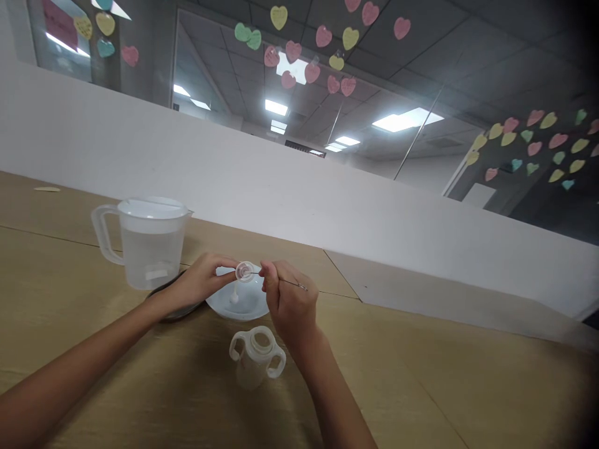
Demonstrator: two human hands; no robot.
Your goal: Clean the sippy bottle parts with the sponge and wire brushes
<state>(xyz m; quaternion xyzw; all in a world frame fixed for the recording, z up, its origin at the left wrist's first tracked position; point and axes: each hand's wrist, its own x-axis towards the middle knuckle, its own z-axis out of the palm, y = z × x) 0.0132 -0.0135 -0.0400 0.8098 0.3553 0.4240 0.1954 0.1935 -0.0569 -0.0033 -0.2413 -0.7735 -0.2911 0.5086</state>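
My left hand pinches a small round whitish bottle cap by its rim, its hollow side toward me. In my right hand is a thin metal rod with a small loop at its near end. The rod's other end reaches into the cap, so its tip is hidden. Both hands are over a pale shallow bowl. A small white piece shows below the cap; whether it hangs from it I cannot tell. Nearer to me stands a translucent two-handled baby bottle, its top uncovered.
A clear lidded plastic jug with a handle stands left of the bowl. Behind my left wrist, a dark round tray is partly hidden. A white low wall runs behind the wooden table, with glass and heart-shaped notes above.
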